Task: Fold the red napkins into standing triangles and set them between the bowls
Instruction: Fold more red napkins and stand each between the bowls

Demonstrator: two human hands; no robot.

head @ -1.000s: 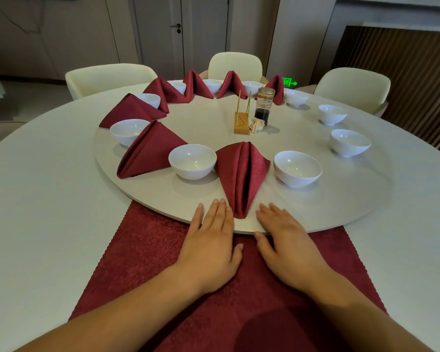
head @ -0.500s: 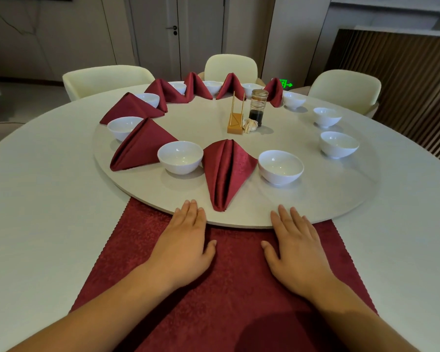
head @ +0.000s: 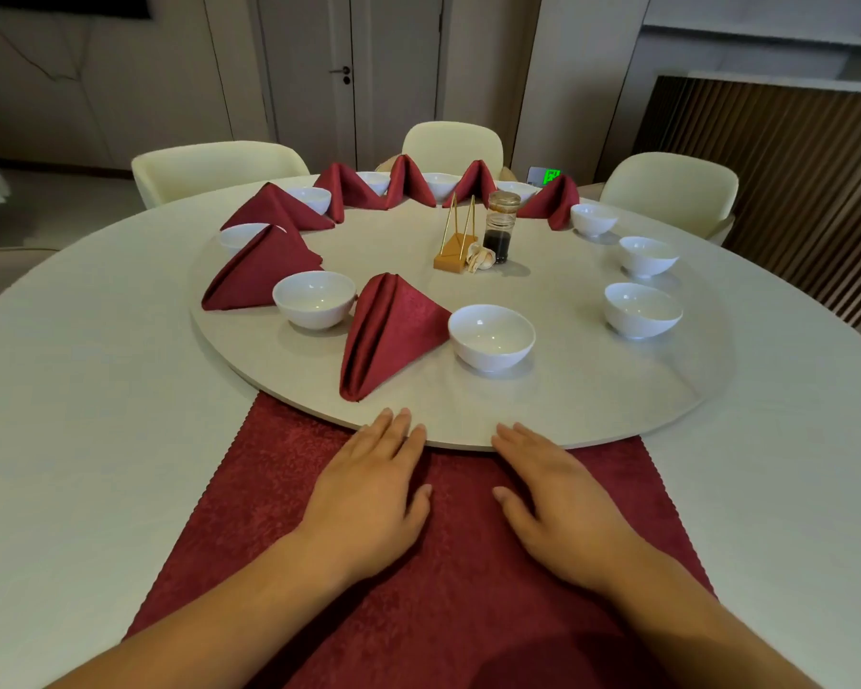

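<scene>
A flat red napkin (head: 279,494) lies unfolded on the table in front of me, its far edge tucked under the turntable (head: 567,385). My left hand (head: 369,494) and my right hand (head: 562,509) both rest flat on it, fingers straight, fingertips at the turntable's rim. On the turntable, several folded red napkins stand between white bowls; the nearest folded napkin (head: 389,330) stands between one bowl (head: 314,298) and another bowl (head: 491,336). The bowls at the right (head: 642,309) have no napkins between them.
A gold card holder (head: 456,248), a small glass jar (head: 500,226) of dark sauce and a pale shell-like piece stand mid-turntable. Three cream chairs (head: 215,166) ring the far side of the round white table (head: 80,440). A slatted wall panel is at the right.
The turntable has turned to the left, carrying the nearest folded napkin and bowls leftward. Both hands have slid back toward each other along the rim, flat on the unfolded napkin.
</scene>
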